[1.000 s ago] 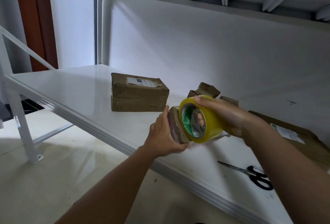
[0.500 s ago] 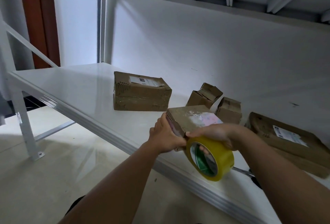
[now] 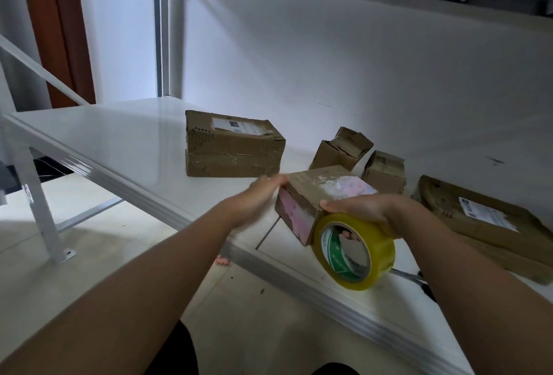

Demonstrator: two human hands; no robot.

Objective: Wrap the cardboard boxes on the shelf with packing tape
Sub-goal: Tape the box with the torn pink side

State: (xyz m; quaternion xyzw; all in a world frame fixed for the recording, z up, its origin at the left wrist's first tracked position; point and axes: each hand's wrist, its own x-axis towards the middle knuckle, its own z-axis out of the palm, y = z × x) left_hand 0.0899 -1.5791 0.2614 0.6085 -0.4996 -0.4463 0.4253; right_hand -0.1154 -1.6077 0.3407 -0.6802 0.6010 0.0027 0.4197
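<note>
**Taping a small box at the shelf edge**

Head view: the right hand (image 3: 371, 210) grips the yellow packing tape roll (image 3: 354, 250), with fingers curled through its core, and holds it against the near corner of a small cardboard box (image 3: 323, 198). This box sits close to the front edge of the white shelf (image 3: 119, 141). The left hand (image 3: 260, 198) is blurred; its fingers look straight and lie flat against the box's left side, holding nothing.

Other boxes wait further back: a large taped box (image 3: 233, 144), two small open boxes (image 3: 344, 147) (image 3: 386, 171) and a flat parcel (image 3: 484, 219) on the right. Part of the scissors (image 3: 416, 279) shows behind the roll.

Risks, as I judge them: the box is light and near the edge, so a strong pull on the tape may drag it off the shelf if the left hand does not press firmly. The tape may also wrinkle or stick to itself if the roll tilts
</note>
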